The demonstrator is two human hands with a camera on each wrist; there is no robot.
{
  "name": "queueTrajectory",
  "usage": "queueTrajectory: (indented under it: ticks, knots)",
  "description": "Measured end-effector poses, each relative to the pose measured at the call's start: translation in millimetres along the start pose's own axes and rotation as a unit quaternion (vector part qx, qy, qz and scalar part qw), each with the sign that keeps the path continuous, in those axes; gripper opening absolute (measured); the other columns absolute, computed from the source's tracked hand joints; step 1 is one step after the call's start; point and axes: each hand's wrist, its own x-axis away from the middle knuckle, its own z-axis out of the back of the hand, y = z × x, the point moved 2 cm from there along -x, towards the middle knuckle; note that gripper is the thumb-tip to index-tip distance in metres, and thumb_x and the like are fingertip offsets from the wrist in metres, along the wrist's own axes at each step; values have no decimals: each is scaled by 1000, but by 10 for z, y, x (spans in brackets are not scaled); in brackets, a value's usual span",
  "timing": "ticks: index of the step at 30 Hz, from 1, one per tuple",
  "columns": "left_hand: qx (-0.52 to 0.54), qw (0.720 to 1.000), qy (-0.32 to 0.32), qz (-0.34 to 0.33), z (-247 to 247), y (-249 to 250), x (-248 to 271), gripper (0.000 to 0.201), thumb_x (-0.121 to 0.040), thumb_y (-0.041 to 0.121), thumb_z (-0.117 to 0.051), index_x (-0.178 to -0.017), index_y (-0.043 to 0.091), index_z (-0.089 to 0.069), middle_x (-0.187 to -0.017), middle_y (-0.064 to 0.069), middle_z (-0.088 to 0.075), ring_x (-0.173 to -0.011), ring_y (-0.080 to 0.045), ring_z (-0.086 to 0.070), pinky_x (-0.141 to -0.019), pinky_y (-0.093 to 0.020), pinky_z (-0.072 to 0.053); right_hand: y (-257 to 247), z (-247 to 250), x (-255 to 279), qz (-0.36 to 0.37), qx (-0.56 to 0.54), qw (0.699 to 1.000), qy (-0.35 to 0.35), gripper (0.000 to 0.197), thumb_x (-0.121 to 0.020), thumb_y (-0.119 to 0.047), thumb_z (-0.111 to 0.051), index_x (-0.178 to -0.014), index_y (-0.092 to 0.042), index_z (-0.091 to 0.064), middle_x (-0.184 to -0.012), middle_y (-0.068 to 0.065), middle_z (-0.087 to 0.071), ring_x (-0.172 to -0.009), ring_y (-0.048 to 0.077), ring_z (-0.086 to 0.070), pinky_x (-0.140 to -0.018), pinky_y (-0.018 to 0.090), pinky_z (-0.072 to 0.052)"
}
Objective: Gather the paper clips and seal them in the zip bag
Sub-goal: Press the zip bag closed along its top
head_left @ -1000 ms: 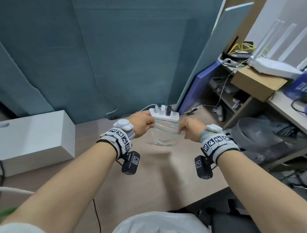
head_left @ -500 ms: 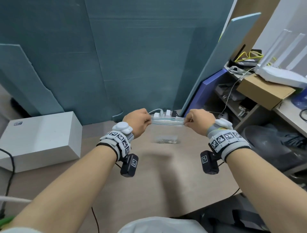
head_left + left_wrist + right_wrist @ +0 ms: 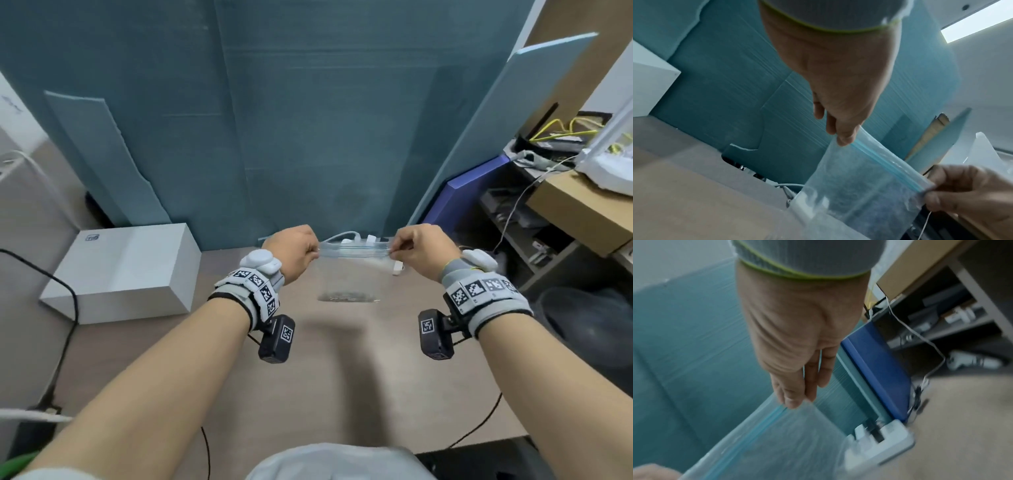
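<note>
A clear zip bag (image 3: 352, 270) with a blue zip strip hangs upright above the desk, stretched flat between both hands. My left hand (image 3: 310, 248) pinches its top left corner. My right hand (image 3: 397, 247) pinches the top right corner. A heap of metal paper clips (image 3: 347, 296) lies at the bottom of the bag. In the left wrist view the left hand (image 3: 844, 138) pinches the end of the zip bag (image 3: 857, 191), with the right hand (image 3: 931, 194) at the other end. In the blurred right wrist view the right hand (image 3: 795, 400) pinches the bag (image 3: 781, 443) by its strip.
A white box (image 3: 126, 270) stands on the wooden desk (image 3: 325, 383) at the left, with a black cable (image 3: 68, 308) beside it. A white power strip (image 3: 370, 240) lies behind the bag against the teal panels. Cluttered shelves (image 3: 548, 222) and a cardboard box are at the right.
Both hands have risen and moved apart, pulling the bag's top from a slack, open curve into a straight taut line. The bag now hangs upright with the clips at its bottom.
</note>
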Motion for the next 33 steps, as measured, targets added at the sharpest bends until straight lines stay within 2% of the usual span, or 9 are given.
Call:
queueTrajectory:
  ticks: [4, 7, 10, 14, 17, 20, 22, 28, 33]
  knots:
    - [52, 998, 22, 27, 52, 16, 77, 6, -88, 21, -71, -84, 25, -73, -109, 13, -64, -94, -14, -62, -80, -34, -52, -105, -61, 33, 56, -58, 997, 2, 24, -75, -1, -76, -69, -20, -63, -67, -8, -66, -62, 9, -56, -64, 28, -47]
    - [51, 998, -23, 43, 32, 24, 196, 3, -85, 19, -76, -84, 22, -76, -110, 7, -68, -104, -16, -62, -91, -29, -46, -170, -172, 80, 95, -70, 993, -18, 22, -74, 3, -71, -71, -16, -62, -67, -7, -65, -60, 9, -51, -62, 29, -45]
    - [51, 992, -32, 108, -18, -12, 307, 8, -83, 27, -80, -80, 22, -75, -97, 8, -68, -93, -16, -63, -86, -32, -49, -63, -245, 76, 96, -75, 992, -21, 23, -74, 0, -76, -71, -17, -61, -68, -6, -67, -62, 10, -54, -65, 33, -49]
    - [30, 988, -19, 149, -102, 7, 422, 17, -82, 31, -80, -73, 24, -67, -87, 9, -62, -88, -18, -60, -79, -35, -49, 98, -401, 102, 79, -74, 994, -26, 31, -75, -8, -80, -74, -28, -57, -69, -17, -64, -66, 9, -56, -71, 42, -55]
    - [41, 990, -23, 135, -202, 104, 521, 20, -78, 33, -82, -87, 32, -64, -95, 13, -60, -95, -16, -60, -84, -33, -49, 116, -545, 164, 78, -118, 989, -51, 38, -77, -4, -77, -86, -33, -54, -73, -7, -66, -70, 15, -60, -75, 40, -54]
    - [103, 985, -61, 123, -365, 367, 594, 52, -70, 44, -86, -113, 37, -58, -113, 15, -64, -105, -5, -60, -90, -27, -47, 60, -715, 283, 98, -155, 980, -80, 48, -75, 0, -79, -98, -36, -55, -72, -4, -68, -73, 16, -66, -75, 38, -55]
    - [146, 979, -75, 124, -522, 577, 582, 58, -69, 49, -85, -119, 42, -57, -117, 17, -65, -109, 0, -60, -96, -26, -48, 28, -820, 376, 105, -177, 973, -105, 49, -75, 1, -79, -100, -35, -58, -68, -6, -65, -70, 16, -66, -73, 39, -55]
    - [99, 987, -51, 112, -792, 936, 487, 16, -83, 37, -76, -92, 29, -65, -92, 14, -67, -96, -13, -61, -93, -42, -48, 197, -889, 458, 71, -213, 968, -108, 44, -74, 0, -81, -92, -30, -56, -67, -3, -62, -62, 12, -55, -67, 38, -51]
    - [43, 994, -28, 99, -828, 1027, 452, 11, -88, 38, -69, -88, 29, -62, -85, 16, -59, -93, -16, -55, -87, -38, -39, 353, -950, 482, 54, -208, 971, -103, 25, -75, -11, -85, -82, -25, -65, -74, -4, -67, -66, 11, -58, -71, 37, -56]
